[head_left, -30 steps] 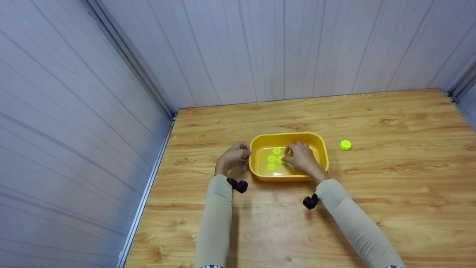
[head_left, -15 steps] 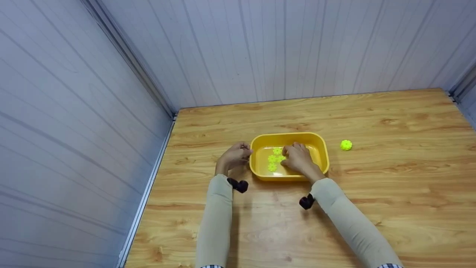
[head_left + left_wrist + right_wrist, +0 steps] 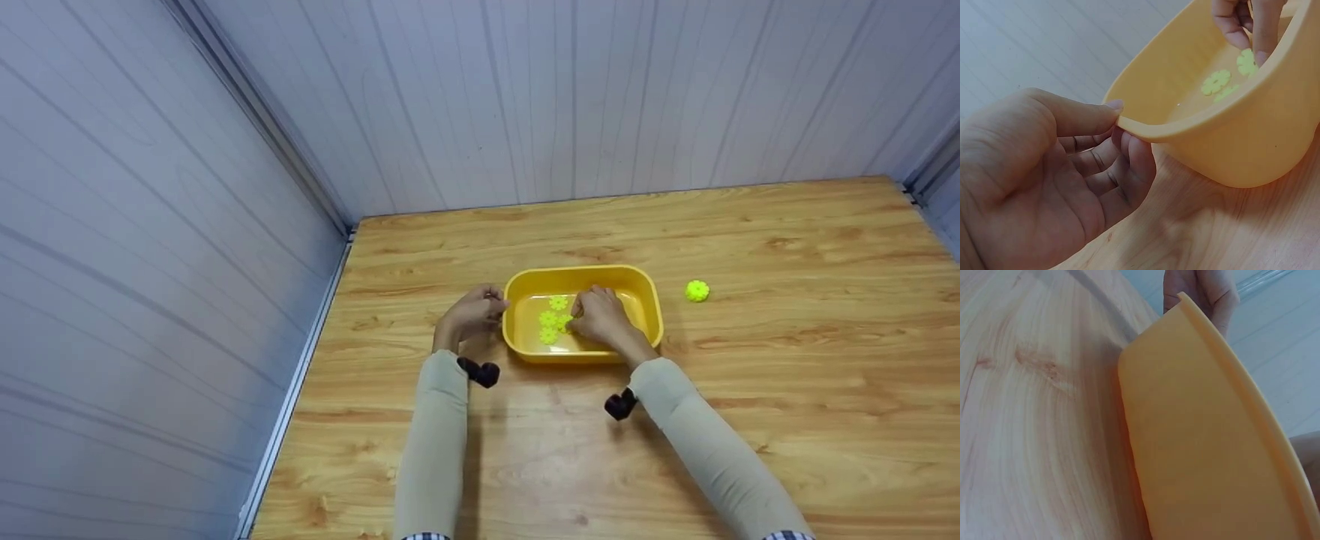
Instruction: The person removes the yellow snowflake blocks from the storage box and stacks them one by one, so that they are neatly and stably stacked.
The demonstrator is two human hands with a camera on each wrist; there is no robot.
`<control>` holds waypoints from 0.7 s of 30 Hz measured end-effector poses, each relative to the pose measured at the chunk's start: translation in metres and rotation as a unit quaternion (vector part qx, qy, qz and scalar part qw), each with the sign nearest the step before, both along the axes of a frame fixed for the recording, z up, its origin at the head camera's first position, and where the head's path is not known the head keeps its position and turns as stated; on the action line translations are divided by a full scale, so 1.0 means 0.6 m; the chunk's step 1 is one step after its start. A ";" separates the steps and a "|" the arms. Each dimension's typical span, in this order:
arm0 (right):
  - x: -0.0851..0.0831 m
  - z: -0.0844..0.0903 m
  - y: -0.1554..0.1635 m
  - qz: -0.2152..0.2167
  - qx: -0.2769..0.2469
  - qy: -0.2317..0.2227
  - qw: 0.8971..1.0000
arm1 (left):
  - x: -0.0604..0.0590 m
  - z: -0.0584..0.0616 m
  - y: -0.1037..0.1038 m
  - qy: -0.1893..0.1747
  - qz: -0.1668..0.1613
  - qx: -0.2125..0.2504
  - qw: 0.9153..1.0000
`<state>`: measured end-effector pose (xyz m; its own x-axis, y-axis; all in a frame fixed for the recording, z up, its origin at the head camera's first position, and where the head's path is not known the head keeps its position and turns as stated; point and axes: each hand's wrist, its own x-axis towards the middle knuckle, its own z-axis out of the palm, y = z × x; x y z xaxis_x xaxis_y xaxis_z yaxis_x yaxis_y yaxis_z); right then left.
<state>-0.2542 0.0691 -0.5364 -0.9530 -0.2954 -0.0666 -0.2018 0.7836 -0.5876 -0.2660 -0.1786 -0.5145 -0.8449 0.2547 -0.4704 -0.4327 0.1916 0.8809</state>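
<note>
A yellow plastic basin (image 3: 536, 282) stands on the wooden table. My left hand (image 3: 471, 315) pinches its left rim between thumb and curled fingers, plain in the left wrist view. Inside the basin is my right hand (image 3: 602, 315), reaching down over the near wall. Its thumb and finger pinch a bright yellow flower-shaped plastic piece (image 3: 1246, 62), which is tilted up. More such flower pieces (image 3: 548, 336) lie flat on the basin floor just left of it. In the right wrist view the basin's outer wall (image 3: 1196, 416) hides most of the right hand.
A rounded yellow-green flower-shaped piece (image 3: 697, 291) sits on the wooden table (image 3: 810, 360) to the right of the basin. Pale panelled walls (image 3: 525, 112) rise behind the table and along its left side. Small black cameras (image 3: 478, 373) are strapped at both wrists.
My right hand has shifted slightly left and its fingers have come together on a flower piece. The left hand stays at the basin's rim.
</note>
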 end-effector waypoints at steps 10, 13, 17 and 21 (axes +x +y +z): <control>-0.001 0.005 0.010 0.009 -0.072 -0.031 0.997 | 0.001 0.002 0.000 -0.015 -0.001 0.006 1.000; 0.000 0.008 0.014 0.004 -0.099 -0.047 0.994 | 0.000 0.003 0.001 -0.015 -0.003 0.005 1.000; 0.000 0.012 0.019 -0.006 -0.125 -0.066 0.990 | -0.001 0.002 0.001 -0.018 -0.003 0.006 1.000; 0.000 0.020 0.025 -0.012 -0.139 -0.078 0.987 | 0.000 0.002 0.002 -0.016 -0.004 0.001 1.000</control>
<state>-0.2543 0.0841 -0.5247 -0.9448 -0.2998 -0.1325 -0.0751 0.5915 -0.8028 -0.2662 -0.1775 -0.5132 -0.8274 0.2625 -0.4964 -0.4590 0.1931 0.8672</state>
